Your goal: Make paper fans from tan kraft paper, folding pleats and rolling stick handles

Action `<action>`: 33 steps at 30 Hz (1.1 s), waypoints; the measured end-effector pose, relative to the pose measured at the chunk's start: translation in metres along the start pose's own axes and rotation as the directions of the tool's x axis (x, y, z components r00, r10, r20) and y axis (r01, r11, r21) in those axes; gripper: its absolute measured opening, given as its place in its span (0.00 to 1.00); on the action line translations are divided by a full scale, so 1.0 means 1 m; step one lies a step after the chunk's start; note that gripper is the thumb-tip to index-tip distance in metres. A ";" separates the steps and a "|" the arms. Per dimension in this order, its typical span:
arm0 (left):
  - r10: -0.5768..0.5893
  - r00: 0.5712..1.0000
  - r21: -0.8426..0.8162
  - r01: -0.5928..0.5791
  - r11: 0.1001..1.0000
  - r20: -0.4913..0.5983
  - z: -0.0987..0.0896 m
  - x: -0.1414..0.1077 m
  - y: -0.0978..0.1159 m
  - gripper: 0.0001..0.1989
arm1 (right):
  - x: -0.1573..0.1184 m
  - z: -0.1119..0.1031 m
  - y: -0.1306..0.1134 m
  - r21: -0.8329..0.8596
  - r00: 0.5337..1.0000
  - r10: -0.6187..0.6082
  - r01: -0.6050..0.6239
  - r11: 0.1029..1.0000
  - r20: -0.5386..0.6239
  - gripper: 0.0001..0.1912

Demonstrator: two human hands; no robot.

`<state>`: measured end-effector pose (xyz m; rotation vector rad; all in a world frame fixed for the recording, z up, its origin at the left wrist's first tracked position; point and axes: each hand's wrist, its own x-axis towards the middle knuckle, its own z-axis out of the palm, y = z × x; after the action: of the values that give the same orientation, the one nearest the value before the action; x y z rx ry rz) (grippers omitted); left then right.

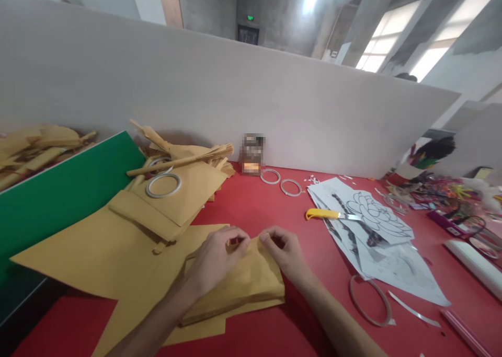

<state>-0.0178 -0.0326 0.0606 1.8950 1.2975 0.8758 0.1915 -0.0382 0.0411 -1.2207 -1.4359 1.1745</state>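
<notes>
In the head view a folded brown kraft paper packet (251, 284), several layers thick, lies in front of me on larger brown paper sheets (129, 263). My left hand (217, 255) rests over its far left part, thumb and fingertips pinched at the far edge. Close by, my right hand (285, 250) pinches the same edge near the far right corner, thumb on top. The fingertips of the two hands are a short gap apart. How many layers they grip is hidden.
Behind left, more brown paper (196, 189) is piled with a tape roll (163, 185) on top, beside a green board (74, 189). Rightward lie a yellow-handled knife (323, 214), white drawing sheets (378, 216) and a tape ring (371, 300). A white partition (196, 90) stands behind.
</notes>
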 end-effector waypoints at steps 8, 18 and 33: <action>-0.039 0.998 0.107 0.043 0.993 -0.044 -0.010 0.007 -0.016 0.12 | 0.015 -0.056 0.004 -0.360 0.983 -0.106 0.046 0.932 -0.148 0.19; 0.064 0.994 0.074 -0.070 0.995 0.085 0.011 0.000 -0.014 0.10 | -0.003 -0.002 -0.006 -0.748 0.895 -0.338 0.433 0.503 0.291 0.08; -0.115 0.988 -0.238 0.138 0.962 0.105 0.007 0.005 -0.012 0.13 | -0.003 -0.007 -0.009 -0.647 0.952 -0.241 0.304 0.699 0.187 0.07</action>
<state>-0.0167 -0.0255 0.0481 1.6227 1.1837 0.8326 0.1973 -0.0413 0.0504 -1.3585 -2.1363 0.4960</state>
